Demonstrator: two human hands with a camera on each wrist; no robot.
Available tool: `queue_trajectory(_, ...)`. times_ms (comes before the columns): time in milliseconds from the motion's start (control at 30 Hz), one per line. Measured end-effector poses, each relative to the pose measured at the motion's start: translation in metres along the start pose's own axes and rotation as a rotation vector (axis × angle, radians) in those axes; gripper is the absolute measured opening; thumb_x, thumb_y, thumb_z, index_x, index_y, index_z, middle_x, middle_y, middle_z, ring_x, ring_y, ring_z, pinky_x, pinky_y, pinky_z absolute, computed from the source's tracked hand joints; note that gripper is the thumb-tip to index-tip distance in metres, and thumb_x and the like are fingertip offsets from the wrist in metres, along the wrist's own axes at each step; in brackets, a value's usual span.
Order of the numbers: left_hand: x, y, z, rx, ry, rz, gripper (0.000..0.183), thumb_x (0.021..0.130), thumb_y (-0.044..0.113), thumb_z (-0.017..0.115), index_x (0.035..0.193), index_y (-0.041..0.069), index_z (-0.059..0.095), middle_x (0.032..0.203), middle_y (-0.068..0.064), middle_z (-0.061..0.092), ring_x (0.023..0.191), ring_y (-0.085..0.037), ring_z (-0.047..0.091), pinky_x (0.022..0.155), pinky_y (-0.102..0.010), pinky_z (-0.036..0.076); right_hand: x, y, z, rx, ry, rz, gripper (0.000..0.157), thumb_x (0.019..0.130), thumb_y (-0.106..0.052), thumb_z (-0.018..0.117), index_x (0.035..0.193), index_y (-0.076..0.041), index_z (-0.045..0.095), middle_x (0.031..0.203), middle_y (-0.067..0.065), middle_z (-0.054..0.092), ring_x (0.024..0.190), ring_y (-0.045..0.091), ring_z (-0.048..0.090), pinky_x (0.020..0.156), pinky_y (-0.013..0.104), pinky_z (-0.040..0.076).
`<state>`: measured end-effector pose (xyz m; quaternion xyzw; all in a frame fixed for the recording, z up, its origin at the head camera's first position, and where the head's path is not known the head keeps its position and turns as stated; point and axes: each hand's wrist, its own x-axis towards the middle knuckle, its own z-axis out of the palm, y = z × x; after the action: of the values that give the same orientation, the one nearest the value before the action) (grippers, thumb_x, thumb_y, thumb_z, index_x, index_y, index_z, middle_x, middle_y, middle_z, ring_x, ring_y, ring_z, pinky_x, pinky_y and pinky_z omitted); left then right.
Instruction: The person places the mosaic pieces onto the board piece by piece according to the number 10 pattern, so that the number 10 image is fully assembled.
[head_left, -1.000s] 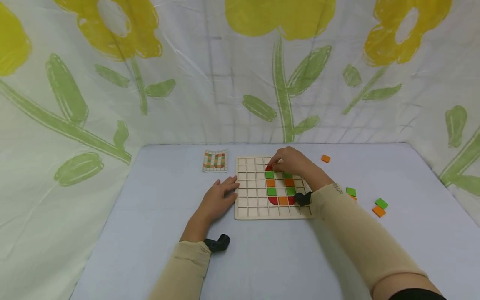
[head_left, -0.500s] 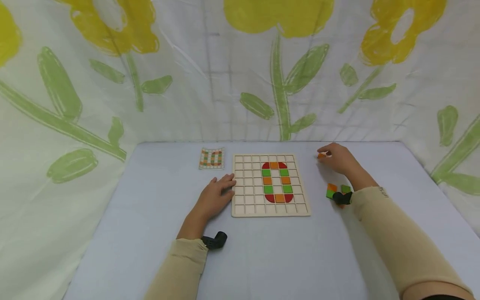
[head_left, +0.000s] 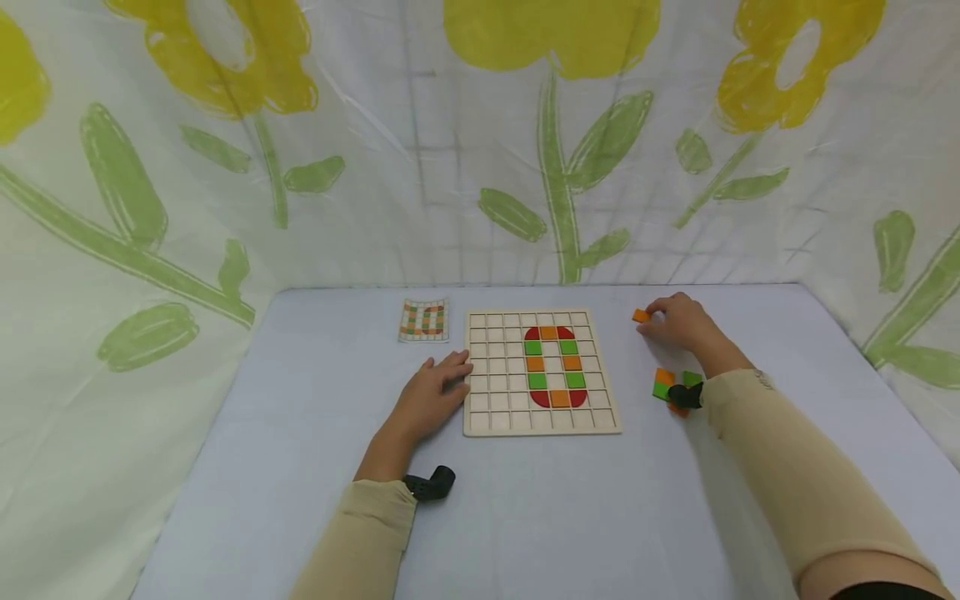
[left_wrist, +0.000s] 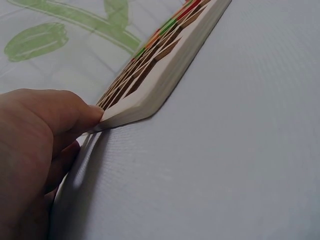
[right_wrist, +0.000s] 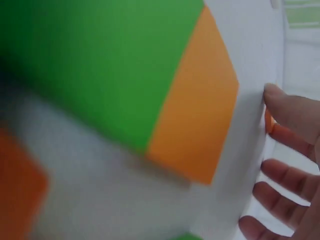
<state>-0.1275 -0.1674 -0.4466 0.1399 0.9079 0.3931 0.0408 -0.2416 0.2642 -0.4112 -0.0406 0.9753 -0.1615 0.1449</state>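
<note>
A square wooden grid board (head_left: 487, 417) lies on the table, with red, orange and green tiles (head_left: 537, 381) forming a closed oval ring in its cells. At the board's left edge is my left hand (head_left: 429, 398), fingers extended and touching the rim; in the left wrist view the thumb (left_wrist: 80, 112) rests against the board's edge near a corner. My right hand (head_left: 681, 323) is at the far right by a loose orange tile (head_left: 641, 316). In the right wrist view its fingers are loosely spread, and a sliver of that tile shows between thumb and index finger.
A small patterned card (head_left: 423, 321) lies left of the board. Loose orange and green tiles (head_left: 663, 383) sit under the right wrist, partly hidden by the black wrist camera (head_left: 686, 396). A flower-painted curtain (head_left: 360, 208) hangs behind the table.
My right hand has left the board's top, uncovering the ring's upper part, and moved right to the loose orange tile, which has barely shifted. The left hand stays at the board's edge.
</note>
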Motion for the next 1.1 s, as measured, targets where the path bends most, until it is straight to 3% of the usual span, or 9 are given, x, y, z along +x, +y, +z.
queue_trajectory(233,0.002,0.002,0.002,-0.018,0.011,0.021,0.039,0.095,0.018,0.063,0.132,0.006,0.062,0.150,0.000,0.048,0.142,-0.017,0.042,0.126,-0.040,0.016,0.004,-0.011,-0.001,0.039,0.002,0.015,0.042,0.096,-0.028,0.060,0.125,0.003,0.061,0.132,0.030,0.045,0.124,0.048,0.042,0.103,0.062,0.041)
queue_trajectory(333,0.003,0.000,0.004,-0.011,0.005,0.022,0.039,0.095,0.018,0.063,0.132,0.006,0.062,0.150,0.001,0.048,0.141,-0.016,0.042,0.126,-0.039,0.016,0.006,-0.026,0.001,0.048,0.019,-0.001,0.042,0.096,-0.029,0.060,0.124,0.003,0.062,0.129,0.028,0.049,0.120,0.045,0.047,0.101,0.059,0.044)
queue_trajectory(433,0.004,-0.001,0.005,-0.004,0.008,0.021,0.039,0.095,0.018,0.063,0.132,0.006,0.063,0.150,0.001,0.048,0.141,-0.016,0.042,0.126,-0.039,0.017,0.008,-0.057,0.005,0.067,0.040,-0.055,0.041,0.097,-0.030,0.061,0.123,0.000,0.064,0.127,0.024,0.052,0.117,0.041,0.050,0.098,0.056,0.047)
queue_trajectory(533,0.004,-0.002,0.005,-0.003,0.016,0.019,0.038,0.095,0.018,0.063,0.131,0.007,0.063,0.150,0.001,0.048,0.141,-0.016,0.042,0.126,-0.039,0.017,0.010,-0.097,0.011,0.077,0.035,-0.182,0.038,0.096,-0.030,0.063,0.121,-0.003,0.067,0.126,0.021,0.055,0.116,0.038,0.053,0.099,0.054,0.049)
queue_trajectory(633,0.004,-0.002,0.006,-0.006,0.022,0.019,0.038,0.095,0.018,0.064,0.131,0.007,0.063,0.149,0.001,0.049,0.141,-0.016,0.043,0.126,-0.039,0.017,0.011,-0.137,0.019,0.098,-0.007,-0.315,0.035,0.095,-0.028,0.065,0.120,-0.005,0.068,0.129,0.018,0.056,0.121,0.037,0.052,0.103,0.053,0.047)
queue_trajectory(733,0.004,-0.003,0.006,-0.012,0.023,0.020,0.038,0.094,0.019,0.065,0.131,0.007,0.064,0.149,0.000,0.049,0.141,-0.017,0.043,0.126,-0.041,0.017,0.012,-0.171,0.029,0.088,-0.051,-0.391,0.034,0.095,-0.029,0.065,0.121,-0.007,0.069,0.133,0.016,0.056,0.126,0.035,0.051,0.107,0.052,0.045)
queue_trajectory(900,0.004,-0.003,0.008,-0.020,0.016,0.026,0.038,0.095,0.019,0.065,0.131,0.007,0.064,0.150,0.000,0.049,0.141,-0.018,0.043,0.126,-0.043,0.017,0.018,-0.208,0.047,0.043,-0.089,-0.390,0.036,0.094,-0.033,0.066,0.122,-0.010,0.069,0.133,0.013,0.056,0.123,0.031,0.053,0.106,0.047,0.047)
queue_trajectory(1100,0.004,-0.003,0.009,-0.009,-0.009,0.010,0.038,0.096,0.021,0.063,0.132,0.009,0.063,0.151,0.004,0.047,0.142,-0.013,0.040,0.126,-0.040,0.016,0.021,-0.221,0.060,0.012,-0.087,-0.329,0.037,0.093,-0.035,0.068,0.123,-0.013,0.069,0.130,0.009,0.058,0.118,0.028,0.057,0.101,0.044,0.051)
